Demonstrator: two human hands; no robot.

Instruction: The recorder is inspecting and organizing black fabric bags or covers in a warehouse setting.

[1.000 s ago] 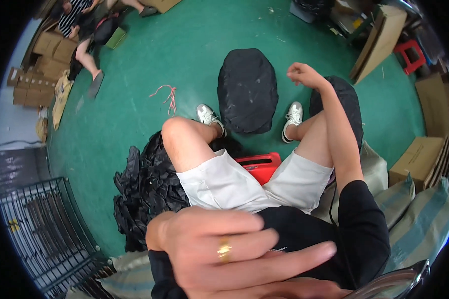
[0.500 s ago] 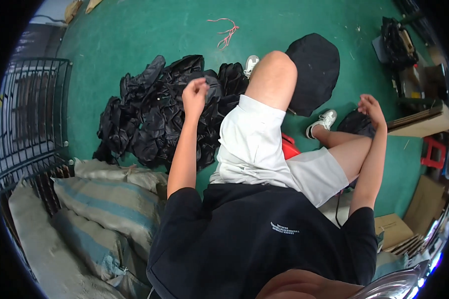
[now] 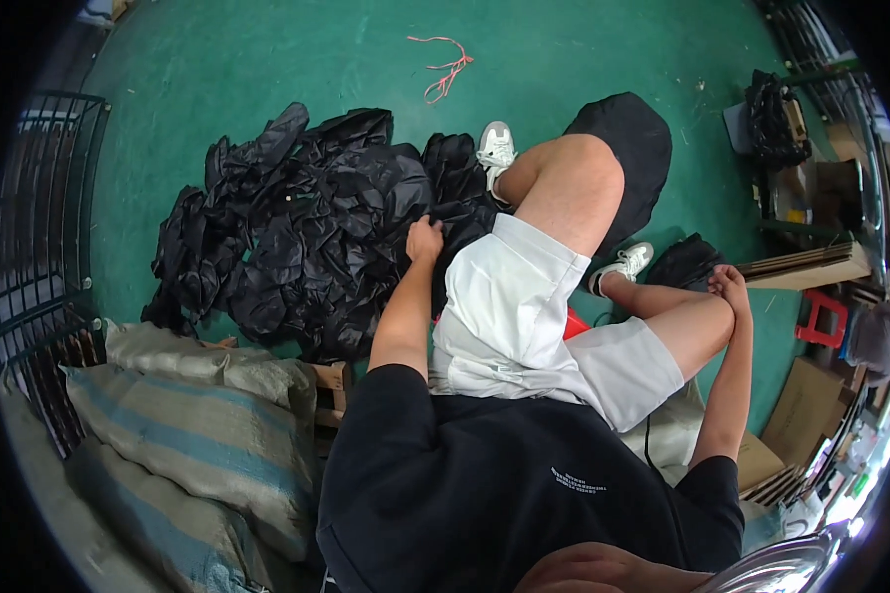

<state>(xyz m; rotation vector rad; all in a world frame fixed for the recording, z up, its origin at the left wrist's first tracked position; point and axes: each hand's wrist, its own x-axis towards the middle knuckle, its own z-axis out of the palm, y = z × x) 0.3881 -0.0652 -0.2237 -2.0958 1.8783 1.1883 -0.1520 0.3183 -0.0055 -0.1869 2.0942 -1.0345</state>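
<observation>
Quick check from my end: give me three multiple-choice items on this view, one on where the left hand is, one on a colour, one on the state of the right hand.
1. Where is the left hand?
A. on the pile of black bags
B. on the striped sack
C. on the red stool

2. What colour is the floor?
A. grey
B. green
C. brown

3. What is the right hand doing?
A. gripping a black bag
B. lifting a cardboard box
C. resting empty by the right knee

Answers: 1 A, the fingers reach into the black pile's edge beside the left thigh. 2 B, green floor shows all around the pile. 3 C, it holds nothing and lies by the bent knee.
</observation>
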